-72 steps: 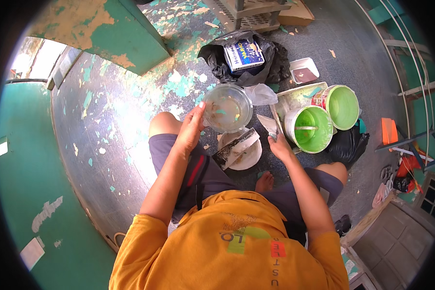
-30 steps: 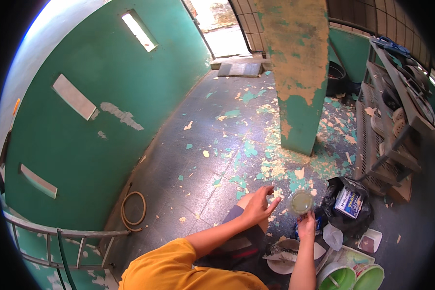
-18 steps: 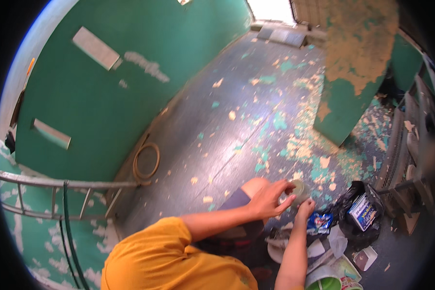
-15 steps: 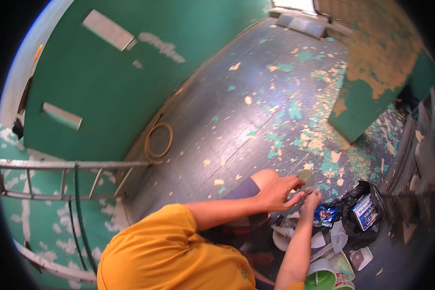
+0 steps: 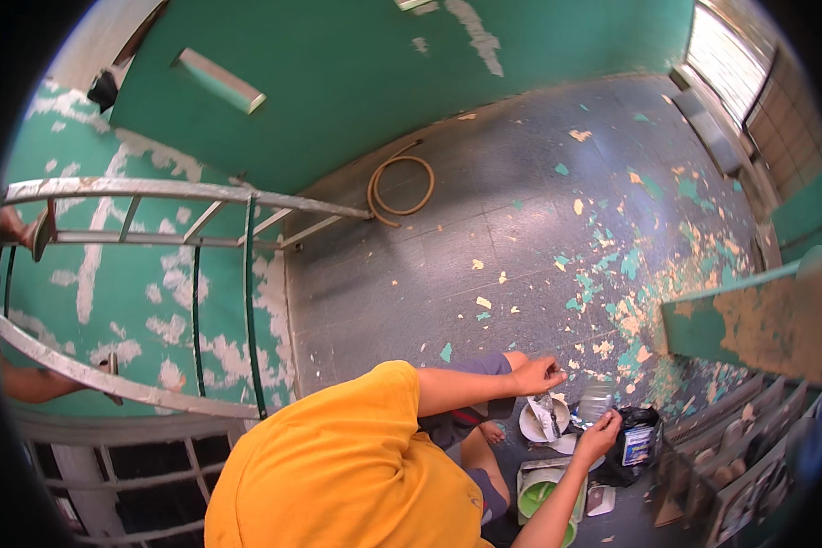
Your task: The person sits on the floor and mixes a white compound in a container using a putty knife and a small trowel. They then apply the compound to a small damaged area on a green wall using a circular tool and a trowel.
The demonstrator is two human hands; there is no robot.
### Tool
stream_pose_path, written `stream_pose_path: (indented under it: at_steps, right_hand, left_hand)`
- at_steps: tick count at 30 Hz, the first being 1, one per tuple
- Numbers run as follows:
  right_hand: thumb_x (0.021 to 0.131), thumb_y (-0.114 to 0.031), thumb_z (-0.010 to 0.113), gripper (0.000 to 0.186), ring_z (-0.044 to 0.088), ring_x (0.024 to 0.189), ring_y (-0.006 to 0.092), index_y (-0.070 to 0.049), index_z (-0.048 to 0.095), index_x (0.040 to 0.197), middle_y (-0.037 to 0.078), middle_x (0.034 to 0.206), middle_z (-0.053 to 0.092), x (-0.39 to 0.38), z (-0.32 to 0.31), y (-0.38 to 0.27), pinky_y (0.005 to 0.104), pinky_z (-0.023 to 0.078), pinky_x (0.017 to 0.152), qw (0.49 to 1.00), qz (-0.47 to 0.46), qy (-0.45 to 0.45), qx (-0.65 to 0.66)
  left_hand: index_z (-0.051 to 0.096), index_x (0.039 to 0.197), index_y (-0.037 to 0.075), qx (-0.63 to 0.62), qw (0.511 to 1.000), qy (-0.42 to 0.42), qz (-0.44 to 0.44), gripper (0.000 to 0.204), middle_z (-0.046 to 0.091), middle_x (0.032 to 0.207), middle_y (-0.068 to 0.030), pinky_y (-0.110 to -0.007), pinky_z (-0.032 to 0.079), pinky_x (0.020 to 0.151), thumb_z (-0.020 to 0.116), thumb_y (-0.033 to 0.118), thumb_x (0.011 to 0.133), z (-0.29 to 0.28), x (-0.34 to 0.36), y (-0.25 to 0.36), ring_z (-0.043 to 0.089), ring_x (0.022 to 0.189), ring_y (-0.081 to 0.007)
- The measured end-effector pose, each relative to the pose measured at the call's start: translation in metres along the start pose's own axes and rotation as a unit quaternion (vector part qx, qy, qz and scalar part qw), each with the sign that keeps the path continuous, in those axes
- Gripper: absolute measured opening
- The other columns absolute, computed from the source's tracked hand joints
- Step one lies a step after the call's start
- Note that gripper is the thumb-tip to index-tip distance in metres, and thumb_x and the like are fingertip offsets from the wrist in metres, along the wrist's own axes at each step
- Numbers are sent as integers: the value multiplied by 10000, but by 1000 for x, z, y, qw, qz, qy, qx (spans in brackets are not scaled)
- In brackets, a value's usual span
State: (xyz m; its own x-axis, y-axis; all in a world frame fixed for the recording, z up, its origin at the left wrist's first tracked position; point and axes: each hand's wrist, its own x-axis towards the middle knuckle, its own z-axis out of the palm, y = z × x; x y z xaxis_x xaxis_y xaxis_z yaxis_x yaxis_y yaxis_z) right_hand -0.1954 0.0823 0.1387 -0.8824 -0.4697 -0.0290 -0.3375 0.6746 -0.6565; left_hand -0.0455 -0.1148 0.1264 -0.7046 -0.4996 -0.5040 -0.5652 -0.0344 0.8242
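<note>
My left hand [image 5: 539, 375] reaches out over the floor with its fingers curled together. Anything pinched in them is too small to make out. Lower and to the right, my right hand [image 5: 601, 435] is closed at the fingertips beside a clear plastic container [image 5: 597, 399]. Whether it grips that container cannot be told. Between the hands sits a round white bowl [image 5: 532, 426] with a crumpled whitish packet [image 5: 546, 415] in it. Right of my right hand stands a black plastic bag [image 5: 647, 422] with a blue-and-white box [image 5: 637, 445] in it. Under my right forearm is a bright green tub [image 5: 534, 496].
Paint flakes [image 5: 626, 315] litter the grey floor [image 5: 429, 301]. A metal ladder [image 5: 201, 190] crosses the left, with another person's foot [image 5: 40, 233] on it. A coiled hose [image 5: 402, 187] lies by the green wall. A peeling panel [image 5: 749, 315] and slatted racks [image 5: 721, 447] stand right.
My view has swung, bringing the ladder and another person's feet in at the left. My hands, close together before, are now apart, the right one lower.
</note>
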Motion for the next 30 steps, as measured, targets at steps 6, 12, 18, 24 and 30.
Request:
stream_pose_path:
  at_steps: [6,12,18,24,30]
  right_hand:
    - [979,-99,530,147,568,977,388,-3,608,1058,187,1003,605,21,-33,-151,465,457,864,972,-183,-148,-11]
    - [925,-51,570,114,565,975,386,-21,606,1029,177,996,587,46,-42,-267,470,461,861,917,-317,-240,-33]
    - [851,-55,603,240,541,1084,394,-25,600,1089,184,1093,594,82,-46,-337,492,425,966,886,-359,-290,50]
    - [907,-159,616,396,590,1061,347,11,524,1252,213,1156,591,121,-5,-375,441,489,911,941,-243,-176,155]
    - [970,-306,613,406,611,977,370,83,622,1086,264,1060,648,226,54,-320,446,489,901,935,-97,-332,82]
  left_hand:
    - [302,1458,-78,-288,919,-37,-268,1065,561,1272,-266,-340,610,750,548,758,846,-63,-45,91,677,1004,-276]
    - [261,1502,-11,-416,872,19,-257,1031,485,1358,-255,-420,583,835,629,690,842,-130,-56,115,633,1086,-321]
    - [475,1387,50,-481,873,-22,-84,800,513,1333,-135,-392,594,807,688,595,842,-191,-52,127,582,1148,-281]
    - [485,1374,82,-488,854,122,-131,716,507,1371,-102,-401,550,881,681,551,869,-259,-45,141,517,1237,-266]
    - [409,1429,79,-512,822,216,-125,793,455,1424,-108,-430,521,940,688,553,858,-332,-19,160,476,1286,-293]
